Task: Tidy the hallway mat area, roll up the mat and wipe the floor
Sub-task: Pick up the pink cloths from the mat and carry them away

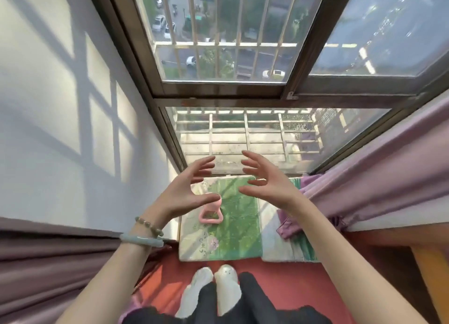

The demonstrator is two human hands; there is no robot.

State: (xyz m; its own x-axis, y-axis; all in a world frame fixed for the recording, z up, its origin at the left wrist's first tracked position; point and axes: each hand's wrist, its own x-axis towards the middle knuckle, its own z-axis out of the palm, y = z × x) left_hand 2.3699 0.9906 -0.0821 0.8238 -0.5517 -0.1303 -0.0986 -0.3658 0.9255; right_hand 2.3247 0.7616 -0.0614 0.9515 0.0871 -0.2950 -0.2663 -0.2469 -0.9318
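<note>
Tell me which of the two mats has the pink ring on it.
The green flowered mat on the left, in front of the white shoes. The pink ring lies on it; the right mat, partly under purple cloth, has none.

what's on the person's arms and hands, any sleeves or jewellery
Both forearms are bare, with no sleeves in view. The left wrist carries two bracelets: a string of small round greyish-green beads and, just behind it, a smooth pale green bangle. The left hand and right hand show no rings or gloves; the right wrist is unadorned.
</note>
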